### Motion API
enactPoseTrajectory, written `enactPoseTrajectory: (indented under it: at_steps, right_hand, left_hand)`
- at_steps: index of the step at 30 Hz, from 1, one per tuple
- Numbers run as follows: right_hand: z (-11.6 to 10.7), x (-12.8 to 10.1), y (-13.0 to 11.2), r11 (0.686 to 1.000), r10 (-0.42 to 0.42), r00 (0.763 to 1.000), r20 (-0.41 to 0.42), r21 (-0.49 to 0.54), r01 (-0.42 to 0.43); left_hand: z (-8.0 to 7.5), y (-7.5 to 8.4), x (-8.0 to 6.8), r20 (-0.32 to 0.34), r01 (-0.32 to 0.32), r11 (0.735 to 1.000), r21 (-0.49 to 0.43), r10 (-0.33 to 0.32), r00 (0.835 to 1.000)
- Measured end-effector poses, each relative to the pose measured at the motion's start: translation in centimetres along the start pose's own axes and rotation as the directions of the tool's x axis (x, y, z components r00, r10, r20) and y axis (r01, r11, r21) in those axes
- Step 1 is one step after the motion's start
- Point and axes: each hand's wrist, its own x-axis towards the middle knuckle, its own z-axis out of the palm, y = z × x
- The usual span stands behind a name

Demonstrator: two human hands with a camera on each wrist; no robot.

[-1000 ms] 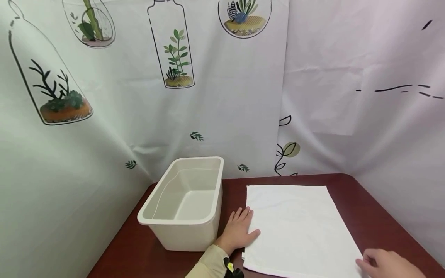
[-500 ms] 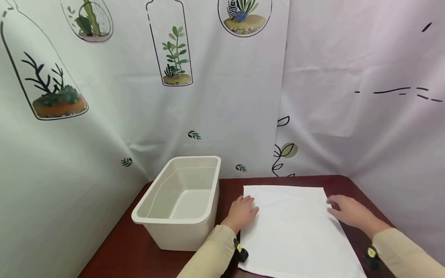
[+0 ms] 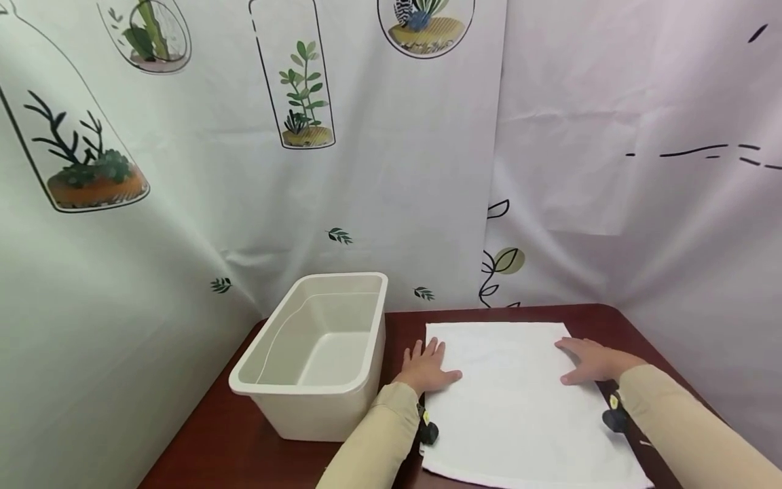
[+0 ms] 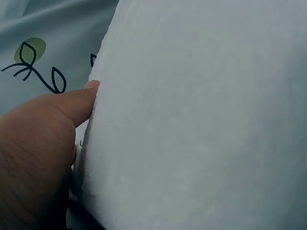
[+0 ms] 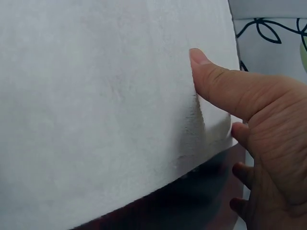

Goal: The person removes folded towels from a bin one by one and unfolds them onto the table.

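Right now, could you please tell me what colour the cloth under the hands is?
The cloth is plain white, clearest in the head view.

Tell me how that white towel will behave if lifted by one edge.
The white towel lies flat and thin on the table, so it will probably droop limply. Its fuzzy surface suggests it won't slip easily. It looks light.
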Motion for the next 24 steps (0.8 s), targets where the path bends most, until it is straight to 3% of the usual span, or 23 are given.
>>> enactPoseTrajectory:
  at_steps: [5, 12, 24]
  right_hand:
    - [-0.1, 1.3, 0.5, 1.0, -0.005, 0.999, 0.033, 0.015, 0.004]
    - [0.0, 2.8, 1.0, 0.999, -0.007, 0.997, 0.083, 0.032, 0.004]
    - [-0.5, 4.3, -0.1, 0.998, -0.014, 0.994, 0.112, 0.062, 0.007]
  left_hand:
    - [-0.2, -0.2, -0.2, -0.005, 0.022, 1.0, 0.015, -0.022, 1.0]
    - [-0.5, -0.4, -0.4, -0.02, 0.038, 0.999, -0.032, -0.039, 0.999]
    - [-0.5, -1.8, 1.3, 0.021, 0.096, 0.991, -0.097, -0.094, 0.995]
